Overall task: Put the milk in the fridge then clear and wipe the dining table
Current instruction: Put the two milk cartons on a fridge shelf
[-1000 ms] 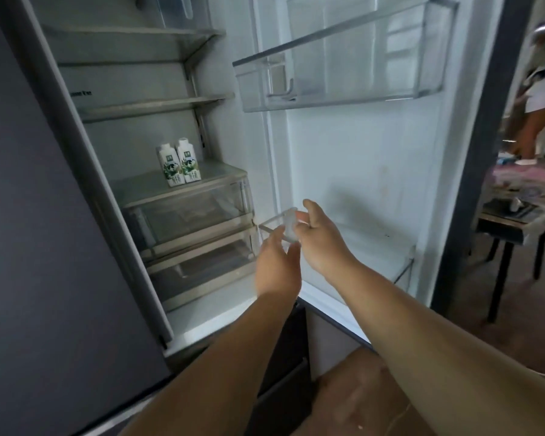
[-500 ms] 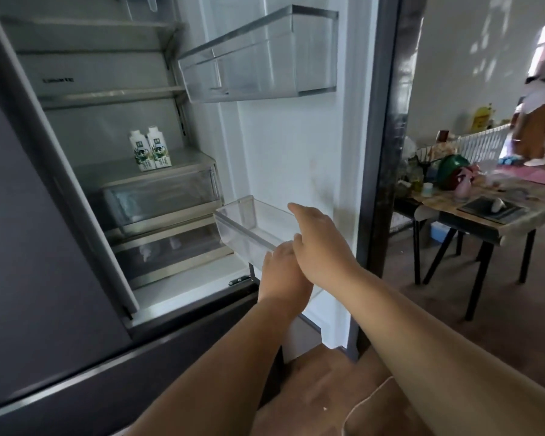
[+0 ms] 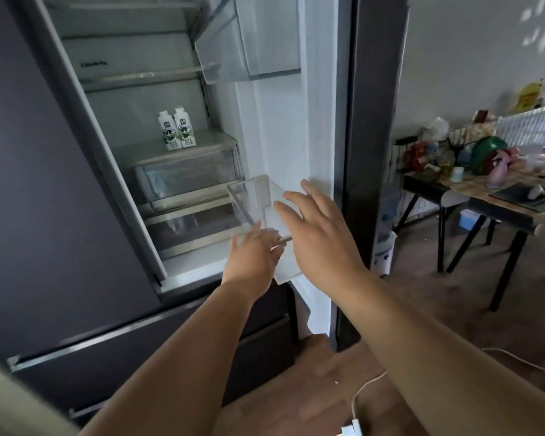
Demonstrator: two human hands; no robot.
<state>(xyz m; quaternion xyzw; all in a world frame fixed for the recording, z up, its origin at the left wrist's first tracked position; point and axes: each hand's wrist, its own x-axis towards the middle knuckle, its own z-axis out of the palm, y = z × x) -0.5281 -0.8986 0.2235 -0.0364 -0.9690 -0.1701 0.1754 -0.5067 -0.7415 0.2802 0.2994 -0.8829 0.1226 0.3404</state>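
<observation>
Two white milk cartons (image 3: 177,129) with green labels stand side by side on a shelf inside the open fridge (image 3: 145,73). The fridge door (image 3: 296,127) is swung partly in, its lower clear door bin (image 3: 252,196) facing me. My left hand (image 3: 252,259) touches the bin's near rim with loosely bent fingers. My right hand (image 3: 321,237) hovers in front of the door edge, fingers spread and straight, holding nothing. The dining table (image 3: 497,206) stands at the right, cluttered.
Clear drawers (image 3: 189,180) sit below the milk shelf. An upper door bin (image 3: 249,42) hangs overhead. On the table are a green bowl (image 3: 488,152), a dark tray (image 3: 523,195) and mixed clutter. A white cable (image 3: 368,391) lies on the wooden floor.
The fridge door has swung further toward shut. My right hand has come off the door bin and spread open. The view has turned right, showing more of the table.
</observation>
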